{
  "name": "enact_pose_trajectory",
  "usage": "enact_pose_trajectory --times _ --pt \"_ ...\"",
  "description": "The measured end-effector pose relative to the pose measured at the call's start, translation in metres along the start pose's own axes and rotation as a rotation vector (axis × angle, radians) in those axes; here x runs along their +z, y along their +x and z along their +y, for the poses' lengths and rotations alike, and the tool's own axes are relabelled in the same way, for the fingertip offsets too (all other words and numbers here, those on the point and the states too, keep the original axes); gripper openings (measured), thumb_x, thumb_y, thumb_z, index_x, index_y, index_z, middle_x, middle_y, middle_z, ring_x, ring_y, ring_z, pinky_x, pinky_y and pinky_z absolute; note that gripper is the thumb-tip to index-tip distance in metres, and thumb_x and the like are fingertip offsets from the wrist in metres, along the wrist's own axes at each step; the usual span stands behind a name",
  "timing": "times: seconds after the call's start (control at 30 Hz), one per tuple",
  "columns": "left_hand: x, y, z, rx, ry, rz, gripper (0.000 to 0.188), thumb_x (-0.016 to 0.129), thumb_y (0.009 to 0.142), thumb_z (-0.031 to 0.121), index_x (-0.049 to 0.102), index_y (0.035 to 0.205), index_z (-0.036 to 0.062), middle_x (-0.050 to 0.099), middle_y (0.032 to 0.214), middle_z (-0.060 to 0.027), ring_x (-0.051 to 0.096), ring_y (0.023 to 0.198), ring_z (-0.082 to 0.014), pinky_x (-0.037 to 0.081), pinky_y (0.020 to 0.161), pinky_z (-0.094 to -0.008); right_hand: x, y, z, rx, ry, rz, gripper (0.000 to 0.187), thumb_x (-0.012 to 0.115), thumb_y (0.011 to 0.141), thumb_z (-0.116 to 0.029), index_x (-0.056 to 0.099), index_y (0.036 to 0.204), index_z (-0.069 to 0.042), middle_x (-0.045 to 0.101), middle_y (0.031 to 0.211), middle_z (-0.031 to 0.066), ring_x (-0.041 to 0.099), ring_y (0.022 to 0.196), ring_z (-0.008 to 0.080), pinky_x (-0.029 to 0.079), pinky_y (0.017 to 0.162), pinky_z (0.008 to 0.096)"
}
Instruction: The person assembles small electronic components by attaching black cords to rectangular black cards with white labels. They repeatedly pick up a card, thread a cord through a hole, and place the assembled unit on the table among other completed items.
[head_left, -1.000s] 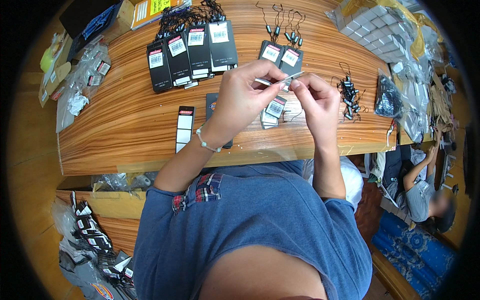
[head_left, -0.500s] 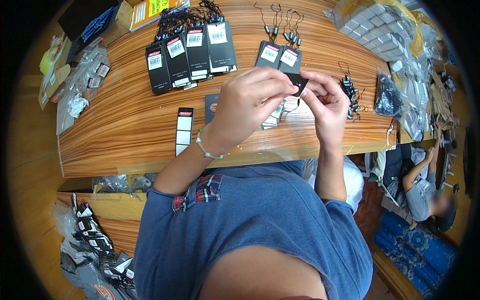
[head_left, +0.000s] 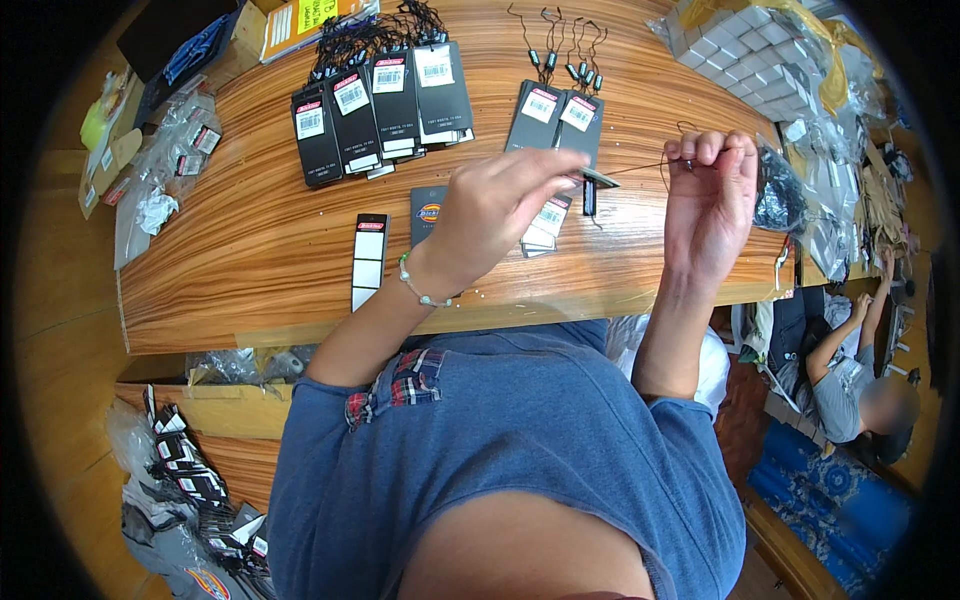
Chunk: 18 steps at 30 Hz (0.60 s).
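Left hand [head_left: 500, 215] pinches your dark hang tag [head_left: 598, 178]. Right hand [head_left: 712, 195] grips its thin black cord [head_left: 640, 167], stretched taut above the wooden surface [head_left: 250, 250].

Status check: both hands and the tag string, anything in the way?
Left hand pinches a dark hang tag. Right hand pinches its thin black string, stretched between the hands. Both raised over the wooden table; nothing between them.

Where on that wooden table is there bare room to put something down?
The widest bare wood on the table lies between the row of black hang tags and the near edge, left of the narrow label strip. The right end is crowded with white boxes and plastic bags; the left edge holds small bagged items.
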<state>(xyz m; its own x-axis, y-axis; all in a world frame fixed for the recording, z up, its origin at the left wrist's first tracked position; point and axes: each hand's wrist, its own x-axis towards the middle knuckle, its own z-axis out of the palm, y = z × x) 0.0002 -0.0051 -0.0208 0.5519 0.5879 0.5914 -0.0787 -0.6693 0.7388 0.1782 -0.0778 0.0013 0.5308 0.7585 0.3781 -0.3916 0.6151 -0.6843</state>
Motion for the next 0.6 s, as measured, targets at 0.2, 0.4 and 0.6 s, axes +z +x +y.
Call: enact_pose_trajectory --times 0.2,0.4,0.6 --pt "-0.010 -0.015 -0.003 -0.238 -0.192 -0.087 0.037 0.063 0.076 0.000 0.056 0.112 0.0051 0.063 0.095 -0.0086 0.063 0.083 -0.0155 0.051 0.071 -0.0243 0.024 -0.006 0.002 -0.002 -0.055 -0.164 0.008 0.047 0.090 -0.011 0.047 0.097 -0.006 0.046 0.072 0.0045 0.045 0.069 0.0156 0.041 0.071 0.0340" --pt "-0.107 -0.046 -0.028 -0.417 0.201 -0.234 0.028 0.063 0.076 0.010 0.060 0.103 0.0020 0.060 0.095 -0.0088 0.056 0.090 -0.0194 0.044 0.080 -0.0296 0.023 -0.025 -0.031 0.044 -0.284 -0.170 0.022 0.050 0.084 -0.006 0.048 0.106 -0.004 0.046 0.074 0.0054 0.042 0.071 0.0148 0.037 0.069 0.0328" --pt "-0.149 -0.099 -0.048 -0.605 0.503 -0.329 0.040 0.069 0.069 0.018 0.061 0.106 0.0067 0.055 0.096 -0.0078 0.050 0.095 -0.0232 0.040 0.086 -0.0331 0.006 -0.021 -0.038 0.122 -0.190 -0.237 0.030 0.052 0.081 -0.007 0.046 0.110 -0.005 0.045 0.070 0.0036 0.039 0.069 0.0139 0.030 0.066 0.0308"
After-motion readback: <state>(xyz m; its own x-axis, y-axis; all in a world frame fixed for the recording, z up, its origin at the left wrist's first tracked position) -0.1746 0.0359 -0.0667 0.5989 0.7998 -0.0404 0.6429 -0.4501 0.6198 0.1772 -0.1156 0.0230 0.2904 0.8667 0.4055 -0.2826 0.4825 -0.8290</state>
